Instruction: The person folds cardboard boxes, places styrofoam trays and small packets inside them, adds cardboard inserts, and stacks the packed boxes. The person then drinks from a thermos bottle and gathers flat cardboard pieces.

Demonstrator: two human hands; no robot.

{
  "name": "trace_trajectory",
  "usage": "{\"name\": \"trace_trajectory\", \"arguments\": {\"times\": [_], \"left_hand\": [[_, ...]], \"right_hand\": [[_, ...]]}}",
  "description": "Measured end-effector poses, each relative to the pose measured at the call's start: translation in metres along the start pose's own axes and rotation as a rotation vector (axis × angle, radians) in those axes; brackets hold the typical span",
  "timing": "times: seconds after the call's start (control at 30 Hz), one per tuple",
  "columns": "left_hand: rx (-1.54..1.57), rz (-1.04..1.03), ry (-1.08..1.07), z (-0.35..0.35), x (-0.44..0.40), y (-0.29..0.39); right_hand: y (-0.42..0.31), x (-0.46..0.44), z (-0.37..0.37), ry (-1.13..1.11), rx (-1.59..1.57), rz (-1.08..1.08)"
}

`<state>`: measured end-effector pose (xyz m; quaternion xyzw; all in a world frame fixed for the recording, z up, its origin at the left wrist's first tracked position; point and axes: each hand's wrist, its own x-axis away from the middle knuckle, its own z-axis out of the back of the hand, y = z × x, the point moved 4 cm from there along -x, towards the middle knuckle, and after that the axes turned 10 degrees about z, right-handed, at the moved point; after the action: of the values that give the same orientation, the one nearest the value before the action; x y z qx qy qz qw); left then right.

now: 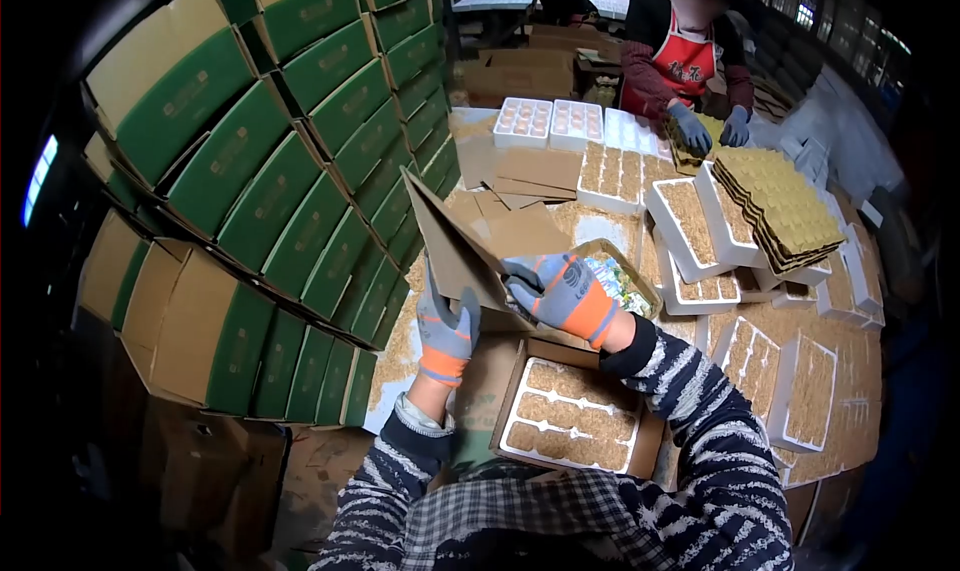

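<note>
A brown cardboard sheet [447, 246] stands tilted between my two gloved hands. My left hand [446, 326], in a grey and orange glove, grips its lower left part. The right edge of the cardboard is pinched by my right hand [565, 296]. Below my hands lies an open cardboard box [648, 441], holding a white foam tray [572, 416] filled with brown shredded material in rows. Just beyond my right hand is a basket [645, 289] of small printed packets [612, 276].
Green boxes [270, 191] are stacked high on the left. White foam trays [685, 221] and egg-carton sheets [780, 206] are piled at the right. Across the table, a person in a red apron [685, 69] handles egg-carton material. Cardboard pieces [520, 226] lie on the table ahead.
</note>
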<state>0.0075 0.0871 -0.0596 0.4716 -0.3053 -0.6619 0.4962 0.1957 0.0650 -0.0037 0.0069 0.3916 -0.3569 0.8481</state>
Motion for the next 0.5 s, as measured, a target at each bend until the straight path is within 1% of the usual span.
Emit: {"name": "trace_trajectory", "arguments": {"times": [0.03,0.07,0.13,0.2,0.23,0.3,0.33,0.37,0.4,0.47,0.5], "left_hand": [[-0.077,0.034,0.027,0.013,-0.001,-0.009],[-0.154,0.04,0.14,0.03,-0.005,-0.021],[-0.303,0.079,0.365,0.064,-0.01,-0.044],[-0.511,-0.269,0.425,0.084,-0.008,-0.037],[-0.516,-0.267,0.415,0.086,-0.005,-0.029],[-0.283,-0.27,0.258,0.084,0.0,-0.01],[-0.284,-0.262,0.251,0.086,0.002,-0.015],[-0.342,-0.296,0.26,0.088,0.003,-0.017],[-0.402,-0.331,0.27,0.089,0.004,-0.018],[-0.398,-0.321,0.273,0.088,0.003,-0.024],[-0.421,-0.268,0.245,0.09,0.001,-0.034]], "right_hand": [[0.015,0.0,0.006,0.031,-0.027,-0.136],[0.033,0.002,0.013,0.063,-0.054,-0.273],[0.09,0.015,0.025,0.272,-0.015,-0.351],[0.132,0.035,0.043,0.345,-0.464,-0.696],[0.147,0.047,0.039,0.414,-0.553,-0.577],[0.163,0.064,0.031,0.336,-0.424,-0.355],[0.171,0.074,0.027,0.308,-0.362,-0.243],[0.169,0.075,0.026,0.2,-0.426,-0.363],[0.169,0.075,0.021,0.184,-0.574,-0.508],[0.166,0.075,0.012,0.199,-0.845,-0.828],[0.147,0.067,0.017,0.275,-0.942,-0.895]]}}
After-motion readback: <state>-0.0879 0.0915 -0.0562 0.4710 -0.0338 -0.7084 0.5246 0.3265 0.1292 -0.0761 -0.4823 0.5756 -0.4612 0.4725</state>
